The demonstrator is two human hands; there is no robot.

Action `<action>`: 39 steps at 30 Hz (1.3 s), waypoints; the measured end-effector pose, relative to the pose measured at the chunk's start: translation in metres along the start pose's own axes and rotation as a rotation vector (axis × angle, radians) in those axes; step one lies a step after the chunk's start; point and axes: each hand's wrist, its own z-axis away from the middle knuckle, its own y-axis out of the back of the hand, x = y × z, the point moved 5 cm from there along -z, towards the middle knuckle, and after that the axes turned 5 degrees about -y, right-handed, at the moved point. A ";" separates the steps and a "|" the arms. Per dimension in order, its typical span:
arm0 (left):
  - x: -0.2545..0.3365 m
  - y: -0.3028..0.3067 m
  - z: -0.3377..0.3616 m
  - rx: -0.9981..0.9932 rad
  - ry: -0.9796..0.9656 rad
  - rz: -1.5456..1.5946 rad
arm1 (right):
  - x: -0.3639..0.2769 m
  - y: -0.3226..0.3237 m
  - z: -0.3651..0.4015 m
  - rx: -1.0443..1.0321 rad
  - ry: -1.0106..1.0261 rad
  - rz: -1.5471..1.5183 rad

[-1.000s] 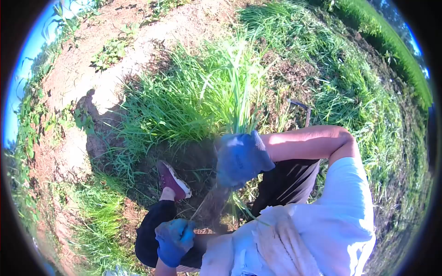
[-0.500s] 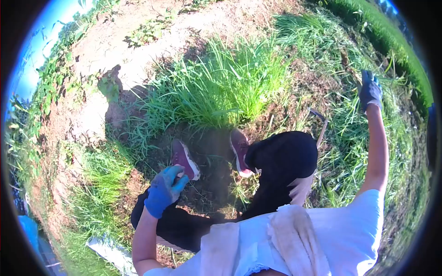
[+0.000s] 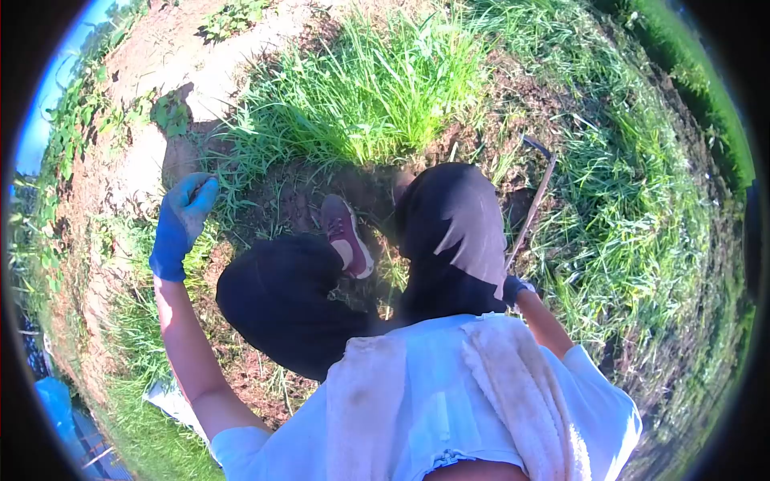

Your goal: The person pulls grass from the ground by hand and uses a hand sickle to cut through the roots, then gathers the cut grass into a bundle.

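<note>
My left hand [image 3: 183, 220], in a blue glove, is raised at the left beside my bent knee. Its fingers curl in toward the thumb, and nothing shows between them. Close against my other leg, my right hand [image 3: 516, 290] in a dark glove is closed around the lower end of a sickle [image 3: 532, 210], its fingers partly hidden by the trouser leg. The sickle has a long, thin wooden handle and a short dark blade angled left at its top. A tall clump of green grass [image 3: 377, 100] grows in front of my feet.
One maroon shoe [image 3: 346, 232] shows on dark soil between my knees. Cut grass [image 3: 618, 192] covers the ground at the right. Bare sandy soil [image 3: 176, 48] and leafy plants lie at the upper left. A white sheet [image 3: 172, 405] and a blue object [image 3: 54, 401] are at lower left.
My right hand has come from the outstretched far right down to the sickle's handle and closed on it. My left hand has moved up and left. The legs have shifted into a deeper crouch.
</note>
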 end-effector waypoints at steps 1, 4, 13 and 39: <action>-0.009 -0.005 -0.008 -0.009 -0.008 -0.002 | 0.009 -0.021 -0.035 0.017 -0.007 0.104; -0.053 -0.048 -0.030 -0.123 -0.030 0.023 | -0.044 0.066 0.009 0.081 0.050 -0.089; -0.126 -0.229 -0.059 -0.553 0.098 0.101 | -0.122 0.122 -0.161 -0.152 0.107 -0.909; -0.218 -0.409 -0.034 -0.643 0.335 0.564 | -0.289 0.288 -0.252 0.212 0.291 0.648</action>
